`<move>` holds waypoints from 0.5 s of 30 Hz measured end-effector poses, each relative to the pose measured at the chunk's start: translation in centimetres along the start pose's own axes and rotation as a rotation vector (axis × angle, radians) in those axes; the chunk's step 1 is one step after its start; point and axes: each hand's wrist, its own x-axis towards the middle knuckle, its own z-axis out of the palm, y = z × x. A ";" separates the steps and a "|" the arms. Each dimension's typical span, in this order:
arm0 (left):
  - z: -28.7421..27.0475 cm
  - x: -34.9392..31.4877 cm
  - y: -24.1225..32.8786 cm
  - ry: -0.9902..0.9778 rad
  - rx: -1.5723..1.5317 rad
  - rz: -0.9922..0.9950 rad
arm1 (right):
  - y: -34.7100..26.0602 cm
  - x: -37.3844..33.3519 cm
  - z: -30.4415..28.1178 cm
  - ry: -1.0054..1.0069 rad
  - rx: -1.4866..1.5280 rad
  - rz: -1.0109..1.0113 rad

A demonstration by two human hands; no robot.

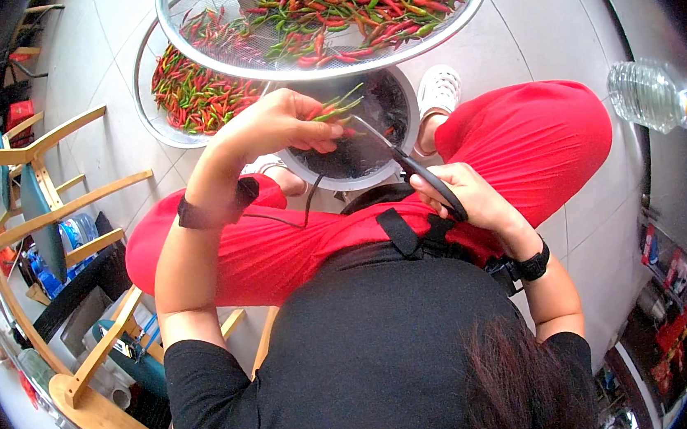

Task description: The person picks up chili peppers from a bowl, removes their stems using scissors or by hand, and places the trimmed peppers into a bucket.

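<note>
Above the grey bucket (pixel 351 185), the left hand (pixel 284 125) pinches chili peppers (pixel 337 110) stems outward, apparently to expose them to the scissors (pixel 404 161), whose handles the right hand (pixel 474 191) grips on the bucket's near right.

Metal shone; chillies (pixel 414 5) looked glossy.
The sieve (pixel 330 73) had a smooth metal rim and fine mesh; the scissors (pixel 398 154), metal blades and dark handles, probably plastic. The shirt (pixel 358 362) was matt cloth, the chair (pixel 70 211) smooth wood, the bottle (pixel 650 94) ridged plastic.
</note>
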 end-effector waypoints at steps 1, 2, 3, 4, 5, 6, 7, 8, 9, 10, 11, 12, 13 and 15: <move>0.1 -0.2 0.2 0.009 0.014 0.009 | 0.0 -0.1 -0.1 0.006 0.008 0.004; 0.1 -0.2 0.3 0.017 0.027 0.017 | -0.1 -0.2 -0.1 0.012 0.017 0.008; 0.2 -0.2 0.2 0.036 0.049 0.037 | -0.1 -0.2 -0.1 0.019 0.025 0.012; 0.2 -0.2 0.1 0.054 0.072 0.058 | -0.1 -0.3 0.1 0.028 0.032 -0.018; 0.2 -0.1 0.1 0.071 0.095 0.079 | -0.2 -0.3 0.4 0.037 0.039 -0.048; 0.2 0.1 -0.2 0.102 0.144 0.080 | -0.2 -0.2 0.6 0.047 0.045 -0.079; 0.5 0.3 -0.4 0.134 0.193 0.080 | -0.5 -0.1 0.7 0.035 0.028 -0.058; 0.7 0.4 -0.5 0.165 0.242 0.079 | -0.8 0.0 0.8 0.023 0.010 -0.038; 0.9 0.4 -0.4 0.173 0.276 0.067 | -1.1 0.2 0.8 0.011 -0.008 -0.018; 1.3 0.2 0.2 0.177 0.309 0.057 | -1.2 0.4 0.9 0.017 -0.005 0.012; 1.6 0.2 0.6 0.182 0.342 0.047 | -1.3 0.6 0.9 0.024 -0.002 0.041; 1.8 0.5 0.0 0.197 0.388 0.077 | -1.4 0.8 1.0 0.030 0.001 0.071; 2.0 0.5 0.1 0.204 0.425 0.076 | -1.7 1.0 1.2 0.039 0.003 0.099; 2.4 0.5 0.1 0.220 0.499 0.073 | -2.4 1.2 1.6 0.058 0.008 0.156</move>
